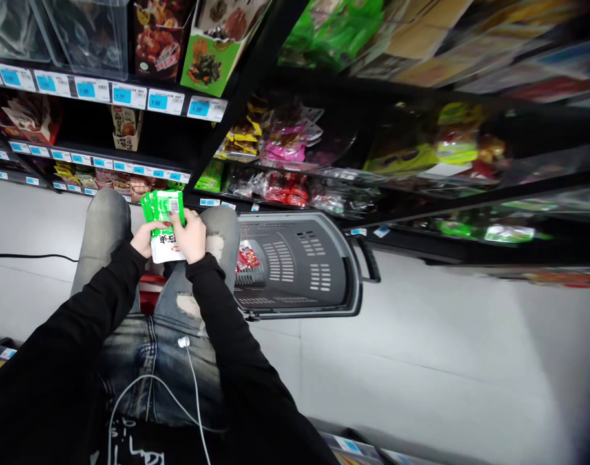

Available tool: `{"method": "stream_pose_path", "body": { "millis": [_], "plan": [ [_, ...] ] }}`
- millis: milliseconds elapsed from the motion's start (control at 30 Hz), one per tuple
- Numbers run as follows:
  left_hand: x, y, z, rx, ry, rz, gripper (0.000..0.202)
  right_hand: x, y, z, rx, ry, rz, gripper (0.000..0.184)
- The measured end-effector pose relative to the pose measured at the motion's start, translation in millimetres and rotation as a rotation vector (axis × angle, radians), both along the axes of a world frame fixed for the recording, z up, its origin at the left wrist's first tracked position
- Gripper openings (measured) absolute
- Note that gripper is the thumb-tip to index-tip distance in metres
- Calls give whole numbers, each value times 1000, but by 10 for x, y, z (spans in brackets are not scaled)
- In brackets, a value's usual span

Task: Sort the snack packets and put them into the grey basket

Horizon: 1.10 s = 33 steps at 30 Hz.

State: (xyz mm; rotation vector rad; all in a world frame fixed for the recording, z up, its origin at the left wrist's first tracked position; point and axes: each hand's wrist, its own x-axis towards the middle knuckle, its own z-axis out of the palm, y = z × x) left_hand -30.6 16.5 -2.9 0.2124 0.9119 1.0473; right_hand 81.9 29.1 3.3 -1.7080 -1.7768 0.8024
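I am crouching in a shop aisle with my knees up. Both hands hold a small stack of green and white snack packets [163, 223] above my knees. My left hand [143, 237] grips the stack's left side. My right hand [192, 234] closes over its right side, fingers wrapped round the top edge. Both arms are in black sleeves.
A grey plastic shopping basket [324, 271] sits on the floor right of my knee, a red packet [247, 257] inside. Black shelves with blue price tags [121, 95] and snack bags [287, 139] stand ahead. White earphone cable [190, 368] hangs over my lap. A black cable [28, 257] crosses the pale floor.
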Motion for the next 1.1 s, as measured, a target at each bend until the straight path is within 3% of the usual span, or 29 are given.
{"method": "stream_pose_path", "body": {
  "millis": [100,200,300,467,600,833,967,1100],
  "plan": [
    [-1,17,2,52,49,28,32,67,57,-167,-48,339,87,43],
    [3,23,-6,93,72,40,35,110,95,-261,-39,491,35,40],
    [-3,26,-17,88,74,51,38,195,146,-275,-30,533,-104,34],
    [-54,27,23,121,52,37,45,416,260,-308,69,713,-511,23],
    [-107,37,83,168,16,40,45,452,290,-354,127,799,-598,18],
    [-162,58,88,99,65,39,33,449,284,-345,174,836,-503,26],
    [-143,61,31,144,169,77,35,353,195,-296,140,678,-252,29],
    [-118,73,-24,195,248,124,42,179,110,-289,18,714,-53,55]
  ]
}}
